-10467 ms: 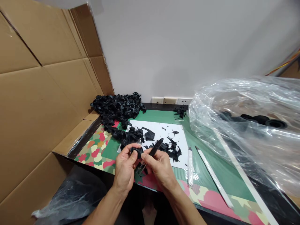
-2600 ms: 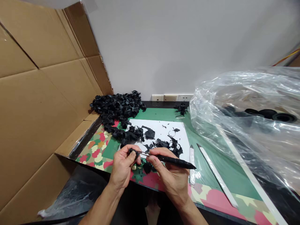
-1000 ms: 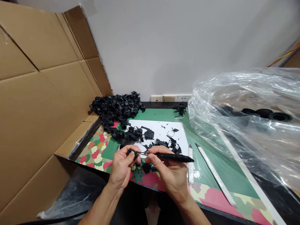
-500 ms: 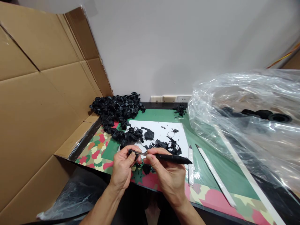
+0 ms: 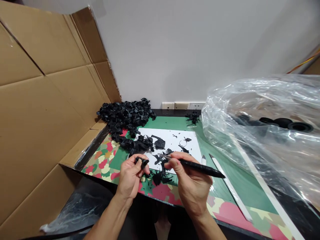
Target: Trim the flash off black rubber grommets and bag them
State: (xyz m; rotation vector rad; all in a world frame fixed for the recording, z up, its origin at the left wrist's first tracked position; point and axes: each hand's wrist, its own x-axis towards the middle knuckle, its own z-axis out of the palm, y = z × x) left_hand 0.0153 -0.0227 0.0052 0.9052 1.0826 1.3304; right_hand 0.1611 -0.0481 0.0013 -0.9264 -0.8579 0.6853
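Observation:
My left hand (image 5: 132,176) pinches a small black rubber part (image 5: 143,162) between thumb and fingers, just above the table's near edge. My right hand (image 5: 192,181) grips a black-handled craft knife (image 5: 197,167) like a pen, its thin blade pointing left toward the part but apart from it. Between and under the hands lie black rubber scraps (image 5: 160,176). Behind them a white sheet (image 5: 172,141) carries more black trimmings.
A heap of black rubber parts (image 5: 126,116) sits at the back left, by tall cardboard walls (image 5: 45,96). A large clear plastic bag (image 5: 265,130) with black parts fills the right. Two white strips (image 5: 228,188) lie on the green mat (image 5: 220,186). A dark bag (image 5: 77,210) hangs below.
My right hand has drawn the knife away to the right, so the blade no longer touches the part held in my left hand.

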